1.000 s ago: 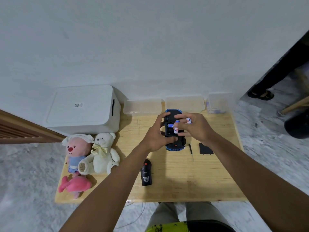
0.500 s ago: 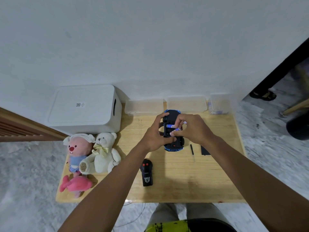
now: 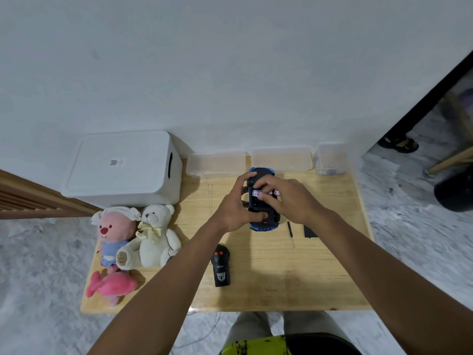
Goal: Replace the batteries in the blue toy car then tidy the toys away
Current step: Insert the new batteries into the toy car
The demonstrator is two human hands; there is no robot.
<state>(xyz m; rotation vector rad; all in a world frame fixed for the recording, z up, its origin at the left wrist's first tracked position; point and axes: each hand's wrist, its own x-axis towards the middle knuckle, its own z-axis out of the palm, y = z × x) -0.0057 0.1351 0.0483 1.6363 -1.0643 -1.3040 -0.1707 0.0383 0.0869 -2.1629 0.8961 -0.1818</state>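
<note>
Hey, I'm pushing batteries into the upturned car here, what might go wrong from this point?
1. The right hand presses a battery into the car. Polarity marks are unreadable here, so it might go in reversed or sit half-seated.
2. Only the left hand steadies the car, so a hard push may make it slip on the table.
3. The screwdriver and cover lie loose beside your right forearm and may get knocked away.
</note>
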